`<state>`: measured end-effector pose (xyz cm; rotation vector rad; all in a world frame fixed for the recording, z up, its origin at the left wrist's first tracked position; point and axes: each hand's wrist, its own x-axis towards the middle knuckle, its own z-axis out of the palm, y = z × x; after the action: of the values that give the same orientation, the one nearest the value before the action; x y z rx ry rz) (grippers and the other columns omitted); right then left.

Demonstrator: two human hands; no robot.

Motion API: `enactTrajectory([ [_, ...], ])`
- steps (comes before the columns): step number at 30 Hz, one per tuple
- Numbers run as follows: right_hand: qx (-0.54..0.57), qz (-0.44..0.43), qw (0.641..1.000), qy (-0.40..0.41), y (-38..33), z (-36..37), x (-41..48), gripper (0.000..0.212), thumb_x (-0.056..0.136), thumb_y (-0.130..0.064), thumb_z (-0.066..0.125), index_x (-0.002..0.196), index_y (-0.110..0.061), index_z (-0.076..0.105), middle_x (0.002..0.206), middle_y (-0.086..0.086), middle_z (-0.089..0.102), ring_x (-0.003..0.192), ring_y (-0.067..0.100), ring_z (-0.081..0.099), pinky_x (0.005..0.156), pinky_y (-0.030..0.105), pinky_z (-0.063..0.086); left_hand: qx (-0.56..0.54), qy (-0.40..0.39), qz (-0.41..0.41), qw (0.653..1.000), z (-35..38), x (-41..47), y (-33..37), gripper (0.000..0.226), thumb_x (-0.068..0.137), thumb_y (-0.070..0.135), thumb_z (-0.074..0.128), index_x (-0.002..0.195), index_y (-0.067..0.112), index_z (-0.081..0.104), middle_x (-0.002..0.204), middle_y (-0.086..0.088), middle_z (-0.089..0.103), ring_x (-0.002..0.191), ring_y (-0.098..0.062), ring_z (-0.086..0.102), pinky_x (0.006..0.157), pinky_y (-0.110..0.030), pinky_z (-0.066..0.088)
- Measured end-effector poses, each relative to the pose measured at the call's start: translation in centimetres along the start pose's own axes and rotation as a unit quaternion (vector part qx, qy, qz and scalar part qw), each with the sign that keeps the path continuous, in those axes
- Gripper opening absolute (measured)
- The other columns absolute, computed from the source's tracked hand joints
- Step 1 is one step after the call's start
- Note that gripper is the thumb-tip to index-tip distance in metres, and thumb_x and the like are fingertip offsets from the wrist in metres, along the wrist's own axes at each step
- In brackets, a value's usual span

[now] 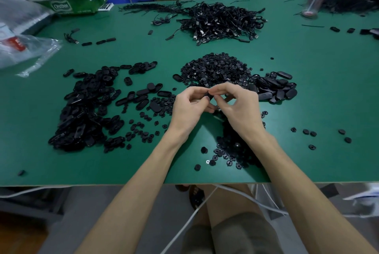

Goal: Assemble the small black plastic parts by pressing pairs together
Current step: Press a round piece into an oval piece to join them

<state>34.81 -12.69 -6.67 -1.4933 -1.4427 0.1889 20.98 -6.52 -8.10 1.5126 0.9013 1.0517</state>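
Your left hand (189, 107) and right hand (236, 109) meet above the green counter (317, 100). The fingers (222, 88) of both are curled, pinching one small black plastic part (207, 95) between them. The part is just nearer you than the heap of round pieces (215, 68). A pile of oval shells (86, 110) lies to your left, and cables (221, 22) lie farther back.

Viewpoint: worn on the person's head, above the near edge of the green table (307, 110).
Facing: forward and down, across the tabletop toward its far edge.
Nearness: close; the left hand (189, 106) and right hand (238, 108) meet mid-frame.
Lens: wide, bowing the table's near edge.
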Motion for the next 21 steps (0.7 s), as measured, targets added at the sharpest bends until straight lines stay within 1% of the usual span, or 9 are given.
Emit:
enactTrajectory([
  [2,-0.011,-0.01,1.0,-0.014,-0.23,0.11,-0.01,0.026,0.092,-0.001,0.068,0.106,-0.021,0.079,0.1,-0.01,0.076,0.096,-0.002,0.066,0.088,0.008,0.047,-0.007,0.017,-0.011,1.0,0.01,0.05,-0.06,0.013,0.098,0.004,0.065,0.11,0.005,0.069,0.083,-0.006,0.077,0.075,-0.024,0.076,0.075,-0.036,0.063],
  [5,-0.012,-0.024,0.999,-0.031,-0.52,0.18,-0.08,0.032,0.094,-0.002,0.064,0.114,-0.023,0.078,0.107,-0.008,0.076,0.102,0.001,0.067,0.093,0.018,0.051,-0.036,0.041,-0.025,0.998,-0.02,0.13,0.09,0.009,0.099,0.005,0.066,0.107,0.006,0.069,0.082,-0.003,0.076,0.073,-0.022,0.076,0.068,-0.028,0.06],
  [6,-0.01,-0.026,0.999,-0.034,-0.57,0.19,-0.12,0.034,0.094,-0.001,0.062,0.116,-0.023,0.077,0.109,-0.007,0.076,0.103,0.003,0.067,0.093,0.02,0.052,-0.046,0.045,-0.029,0.998,-0.06,0.15,0.17,0.009,0.099,0.004,0.066,0.106,0.006,0.069,0.082,-0.002,0.076,0.073,-0.021,0.075,0.067,-0.026,0.06],
  [8,-0.007,-0.023,0.999,-0.026,-0.64,0.2,-0.15,0.036,0.095,-0.002,0.061,0.121,-0.022,0.075,0.111,-0.007,0.074,0.101,0.006,0.067,0.089,0.019,0.052,-0.055,0.046,-0.032,0.997,-0.04,0.16,0.26,0.009,0.099,0.003,0.065,0.106,0.005,0.069,0.086,-0.006,0.075,0.072,-0.019,0.074,0.066,-0.026,0.059],
  [11,0.021,0.009,1.0,0.02,-0.43,0.01,0.13,0.028,0.095,-0.003,0.065,0.119,-0.016,0.074,0.109,-0.003,0.073,0.096,0.006,0.066,0.084,0.017,0.052,-0.045,0.025,-0.024,0.998,0.13,0.07,0.33,0.015,0.098,0.001,0.066,0.113,-0.002,0.068,0.088,-0.012,0.074,0.072,-0.02,0.073,0.064,-0.028,0.059],
  [14,0.026,0.039,0.999,0.025,-0.13,-0.17,0.27,0.02,0.094,-0.008,0.07,0.112,-0.015,0.075,0.101,-0.003,0.072,0.09,0.005,0.065,0.081,0.014,0.048,-0.039,-0.005,-0.011,0.999,0.19,-0.03,0.34,0.016,0.097,-0.001,0.067,0.113,-0.004,0.068,0.088,-0.013,0.073,0.07,-0.02,0.072,0.063,-0.027,0.059],
  [16,0.033,0.057,0.998,0.017,0.03,-0.14,0.29,0.016,0.094,-0.008,0.07,0.106,-0.018,0.077,0.096,-0.003,0.073,0.086,0.005,0.066,0.079,0.021,0.052,-0.034,-0.016,-0.007,0.999,0.22,-0.06,0.29,0.017,0.096,-0.002,0.068,0.113,-0.005,0.067,0.088,-0.014,0.073,0.069,-0.02,0.072,0.063,-0.027,0.059],
  [19,0.069,0.081,0.994,0.007,0.1,-0.15,0.35,0.013,0.093,-0.008,0.071,0.102,-0.016,0.077,0.092,-0.002,0.075,0.085,0.013,0.069,0.082,0.037,0.058,-0.03,-0.02,-0.003,0.999,0.19,-0.09,0.24,0.016,0.095,-0.001,0.069,0.111,-0.003,0.068,0.089,-0.014,0.073,0.07,-0.02,0.073,0.063,-0.028,0.059],
  [21,0.086,0.088,0.992,0.002,0.06,-0.23,0.41,0.012,0.093,-0.008,0.072,0.101,-0.015,0.077,0.089,-0.003,0.075,0.084,0.015,0.069,0.082,0.04,0.059,-0.029,-0.021,0.0,0.999,0.17,-0.07,0.21,0.013,0.096,-0.002,0.068,0.108,0.001,0.069,0.09,-0.012,0.074,0.072,-0.02,0.073,0.064,-0.028,0.059],
])
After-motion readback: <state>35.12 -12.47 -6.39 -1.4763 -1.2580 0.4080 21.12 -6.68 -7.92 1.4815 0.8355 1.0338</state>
